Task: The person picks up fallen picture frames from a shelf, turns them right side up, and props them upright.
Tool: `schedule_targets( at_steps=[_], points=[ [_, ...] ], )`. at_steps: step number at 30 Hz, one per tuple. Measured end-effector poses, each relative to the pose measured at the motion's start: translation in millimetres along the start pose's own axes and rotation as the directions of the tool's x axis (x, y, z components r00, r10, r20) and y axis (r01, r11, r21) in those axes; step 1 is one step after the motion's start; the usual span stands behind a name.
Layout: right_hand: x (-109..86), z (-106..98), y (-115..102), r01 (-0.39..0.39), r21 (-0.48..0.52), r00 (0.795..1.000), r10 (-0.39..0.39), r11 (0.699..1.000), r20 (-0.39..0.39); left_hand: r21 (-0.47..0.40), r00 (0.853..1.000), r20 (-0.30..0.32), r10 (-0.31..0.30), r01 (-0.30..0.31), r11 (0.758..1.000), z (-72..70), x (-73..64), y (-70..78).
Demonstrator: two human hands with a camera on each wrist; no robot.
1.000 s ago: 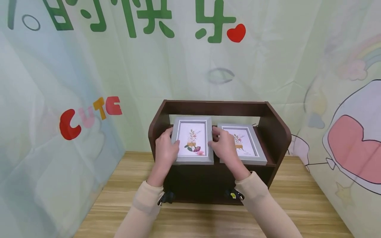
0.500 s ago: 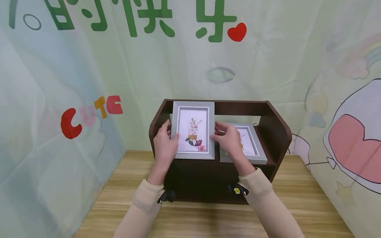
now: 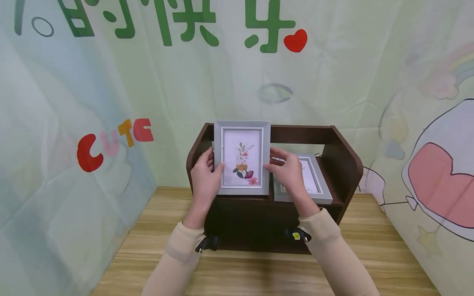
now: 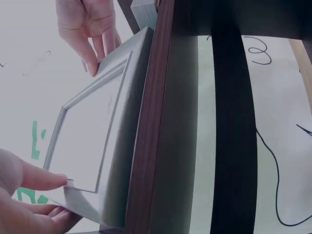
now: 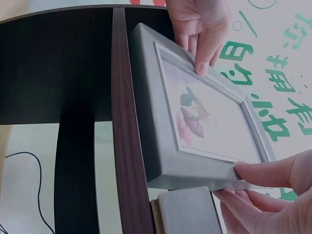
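A grey picture frame (image 3: 242, 135) with a flower print stands almost upright at the left of the dark brown shelf's upper board. My left hand (image 3: 205, 176) pinches its left side, the thumb on the front border and the fingers behind. On the opposite side, my right hand (image 3: 289, 170) holds the frame's edge the same way. The right wrist view shows the frame's lower side (image 5: 151, 156) close along the board's edge; whether it touches cannot be told. A second grey picture frame (image 3: 322, 181) lies face up on the board at right, partly hidden behind my right hand.
The brown shelf (image 3: 344, 164) has raised side panels and a back rail (image 3: 301, 133). It stands on a wood-grain table (image 3: 148, 246). A printed cloth (image 3: 177, 90) with green characters hangs behind and at both sides. A dark cable (image 4: 275, 170) shows below the board.
Both hands have tipped the left picture frame up from a lower slant to nearly upright, its top edge rising above the back rail. The right picture frame has stayed put.
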State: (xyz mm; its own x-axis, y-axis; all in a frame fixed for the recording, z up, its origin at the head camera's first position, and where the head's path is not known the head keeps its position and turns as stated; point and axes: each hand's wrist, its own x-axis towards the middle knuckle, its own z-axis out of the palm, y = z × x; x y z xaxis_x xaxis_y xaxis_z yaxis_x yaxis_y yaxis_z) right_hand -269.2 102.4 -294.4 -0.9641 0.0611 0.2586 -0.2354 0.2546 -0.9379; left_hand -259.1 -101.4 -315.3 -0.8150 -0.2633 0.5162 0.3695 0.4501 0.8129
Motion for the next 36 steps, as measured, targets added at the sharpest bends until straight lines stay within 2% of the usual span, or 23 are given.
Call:
schedule_targets(
  at_steps=[10,16,26,36],
  points=[
    [-1.2,1.6,-0.2,0.020,0.046,1.000,-0.020,0.999,-0.014,-0.063,0.998,-0.028,0.059,-0.060,0.996,-0.6,-2.8,0.1],
    [-3.3,4.1,0.9,0.042,0.073,0.999,-0.040,0.996,-0.026,-0.090,0.997,-0.041,0.070,-0.073,0.993,-0.7,-4.3,-0.2],
    [0.0,8.5,6.1,0.102,0.121,0.994,-0.097,0.987,-0.044,-0.099,0.994,-0.057,0.096,-0.101,0.990,-0.7,-6.9,-6.0],
    [-0.1,10.0,9.5,0.167,0.091,0.982,-0.157,0.982,-0.108,-0.088,0.986,-0.075,0.149,-0.155,0.984,-0.6,-15.9,-17.2]
  ],
)
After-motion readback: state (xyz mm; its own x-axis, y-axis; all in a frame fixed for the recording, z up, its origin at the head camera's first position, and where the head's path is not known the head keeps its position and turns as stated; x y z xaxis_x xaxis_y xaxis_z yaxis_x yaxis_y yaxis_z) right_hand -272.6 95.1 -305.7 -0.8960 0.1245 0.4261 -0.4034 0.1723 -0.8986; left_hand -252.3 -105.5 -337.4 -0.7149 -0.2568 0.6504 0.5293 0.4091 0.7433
